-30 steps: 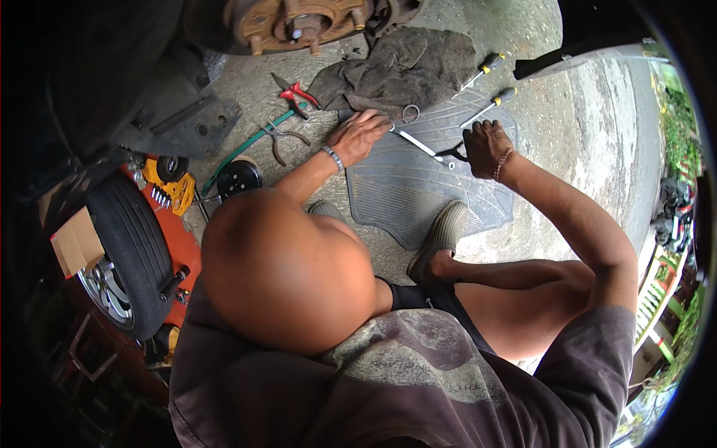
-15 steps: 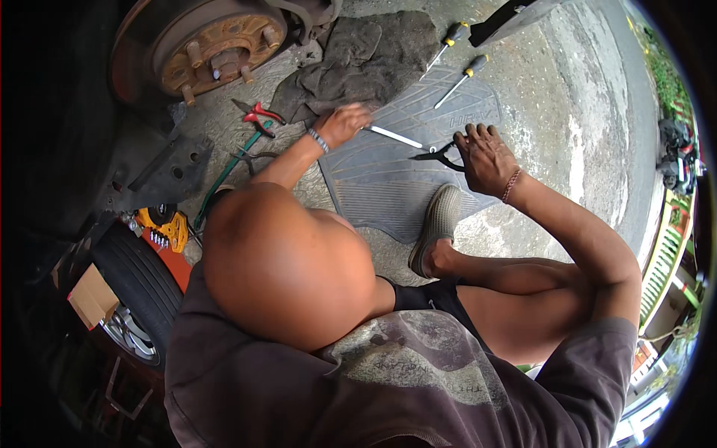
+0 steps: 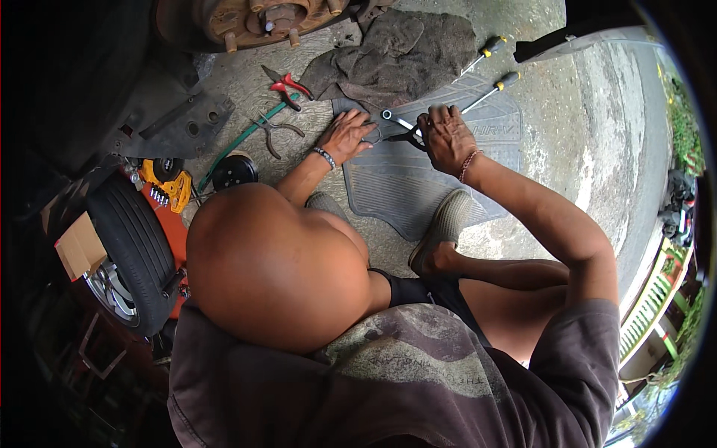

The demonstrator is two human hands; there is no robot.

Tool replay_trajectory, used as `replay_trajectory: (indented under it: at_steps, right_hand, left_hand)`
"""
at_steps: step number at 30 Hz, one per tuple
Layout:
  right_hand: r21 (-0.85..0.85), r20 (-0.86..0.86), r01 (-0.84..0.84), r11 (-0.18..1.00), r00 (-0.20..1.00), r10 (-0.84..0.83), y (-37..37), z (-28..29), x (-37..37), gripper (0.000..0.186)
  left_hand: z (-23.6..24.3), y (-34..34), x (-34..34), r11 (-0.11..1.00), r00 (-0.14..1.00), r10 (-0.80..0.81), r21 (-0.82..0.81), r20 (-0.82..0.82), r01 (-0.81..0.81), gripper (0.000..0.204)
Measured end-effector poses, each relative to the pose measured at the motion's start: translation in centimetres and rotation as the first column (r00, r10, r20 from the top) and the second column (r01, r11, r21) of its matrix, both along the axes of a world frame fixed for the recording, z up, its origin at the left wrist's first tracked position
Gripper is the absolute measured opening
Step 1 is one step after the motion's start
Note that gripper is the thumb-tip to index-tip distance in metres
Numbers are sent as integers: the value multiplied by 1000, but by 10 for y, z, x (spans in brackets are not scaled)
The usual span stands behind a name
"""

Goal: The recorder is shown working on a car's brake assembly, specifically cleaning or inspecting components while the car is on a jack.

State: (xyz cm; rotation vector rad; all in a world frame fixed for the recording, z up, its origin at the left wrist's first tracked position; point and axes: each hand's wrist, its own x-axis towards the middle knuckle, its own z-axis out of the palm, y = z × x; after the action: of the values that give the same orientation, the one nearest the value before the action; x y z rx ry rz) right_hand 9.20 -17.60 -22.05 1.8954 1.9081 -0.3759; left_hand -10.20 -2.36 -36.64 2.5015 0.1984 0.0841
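My right hand (image 3: 448,142) grips black-handled pliers (image 3: 407,137), their tips pointing left toward my other hand. My left hand (image 3: 346,137) is low over the left edge of a dark rubber car mat (image 3: 403,190), fingers apart. A small dark ring-like shape shows between its fingertips and the plier tips; I cannot tell whether it is touched. Just above the pliers lies a ring-ended spanner (image 3: 396,119), its other end hidden by my right hand. A dark rag (image 3: 396,56) lies beyond, over the mat's far edge.
Two screwdrivers (image 3: 493,91) lie at the mat's far right. Left of the mat are red-handled pliers (image 3: 284,84), dark pliers (image 3: 272,136) and a green rod (image 3: 250,133). A rusty wheel hub (image 3: 280,19) stands at top left, a tyre (image 3: 134,254) at lower left.
My right hand has brought the pliers left, close to my left hand, and now covers part of the spanner. My left hand's fingers have spread. The view has shifted.
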Motion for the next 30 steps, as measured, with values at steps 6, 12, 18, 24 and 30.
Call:
replay_trajectory:
  at_steps: [6,12,18,24,30]
  right_hand:
    - [34,14,58,998,998,-58,0,-7,-9,35]
    - [31,31,50,998,998,-51,0,-11,-9,33]
    - [-71,-29,108,992,994,-110,3,-10,-8,31]
    - [-73,-14,84,994,996,-85,3,-14,-8,30]
    - [-58,36,70,996,997,-68,4,-14,-12,30]
  left_hand:
    - [-5,2,4,1000,1000,-18,-3,16,18,54]
    - [-1,1,4,1000,1000,2,-15,23,-1,55]
    - [-3,3,3,1000,1000,4,-2,28,-4,56]
    - [-5,3,2,1000,999,1,4,43,-1,54]
    - [-5,2,3,1000,999,0,17,52,-1,54]
